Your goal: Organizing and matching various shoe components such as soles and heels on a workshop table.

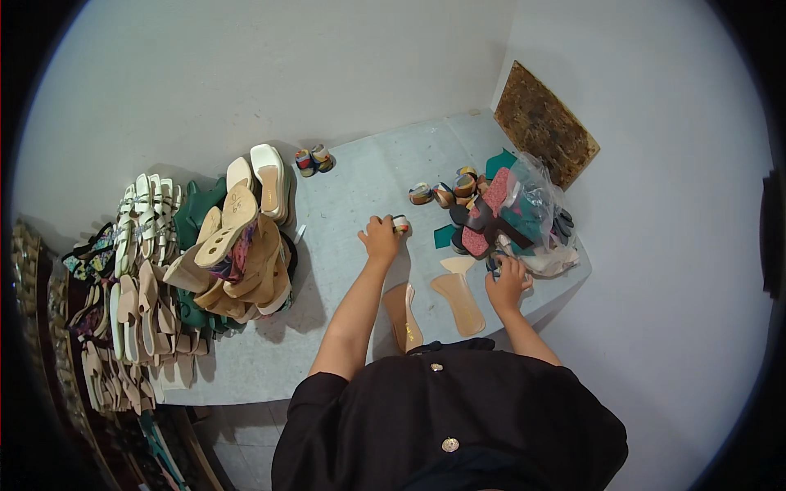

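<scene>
My left hand (379, 240) is closed around a small multicoloured striped block heel (400, 223) over the middle of the table. On the right, my right hand (509, 283) has its fingers bent at a small dark piece (493, 262), whose kind I cannot make out. Between my forearms lie two tan shoe soles, a left one (402, 319) and a right one (460, 306). Just above the right sole is a pale cream piece (458, 265). Several more striped heels, such as this one (420, 193), stand farther off.
A pile of pink and dark shoe parts (496, 192) and a clear plastic bag (536, 200) fill the right side. Behind leans a brown board (546, 123). Finished sandals (233, 225) crowd the left of the grey table (348, 196). Two striped heels (313, 160) stand by the wall.
</scene>
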Tool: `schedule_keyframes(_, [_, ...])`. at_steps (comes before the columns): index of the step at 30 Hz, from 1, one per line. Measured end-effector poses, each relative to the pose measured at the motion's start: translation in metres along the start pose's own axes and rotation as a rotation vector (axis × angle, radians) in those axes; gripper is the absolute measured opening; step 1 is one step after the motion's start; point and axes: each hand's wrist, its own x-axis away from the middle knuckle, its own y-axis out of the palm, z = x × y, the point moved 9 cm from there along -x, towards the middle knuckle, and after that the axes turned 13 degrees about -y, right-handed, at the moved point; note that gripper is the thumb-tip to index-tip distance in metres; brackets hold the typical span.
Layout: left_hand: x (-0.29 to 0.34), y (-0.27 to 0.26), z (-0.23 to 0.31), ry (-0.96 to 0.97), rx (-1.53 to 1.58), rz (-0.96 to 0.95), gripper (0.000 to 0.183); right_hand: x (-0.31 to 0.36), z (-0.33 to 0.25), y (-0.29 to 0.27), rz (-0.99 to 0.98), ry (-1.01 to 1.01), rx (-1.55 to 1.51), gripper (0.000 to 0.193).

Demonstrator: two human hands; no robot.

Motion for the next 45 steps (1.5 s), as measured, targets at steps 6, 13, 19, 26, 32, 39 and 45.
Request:
schedule_keyframes(6, [0.013,-0.011,-0.018,-0.093,0.024,-0.104,0.044,0.012,0.017,0.017,-0.04,0.09,0.075,0.06])
schedule_keyframes(13, [0.071,-0.036,-0.07,-0.252,0.168,-0.057,0.048,0.016,0.006,0.008,0.071,0.075,-0.015,0.049])
schedule_keyframes(19, [0.108,-0.047,-0.109,-0.37,0.17,0.033,0.044,0.025,-0.038,0.001,0.133,-0.218,-0.223,0.048])
schedule_keyframes(26, [0.121,-0.045,-0.122,-0.402,0.143,0.134,0.041,0.0,-0.12,0.029,-0.099,-0.454,-0.455,0.041])
schedule_keyframes(32, [0.118,-0.036,-0.132,-0.412,0.112,0.142,0.037,-0.015,-0.169,0.058,-0.303,-0.569,-0.535,0.045])
schedule_keyframes(39, [0.11,-0.031,-0.151,-0.161,0.375,0.048,0.052,-0.025,-0.179,0.081,-0.41,-0.546,-0.69,0.063])
schedule_keyframes(45, [0.103,-0.03,-0.123,-0.027,0.085,-0.146,0.081,-0.011,-0.184,0.095,-0.404,-0.515,-0.641,0.061])
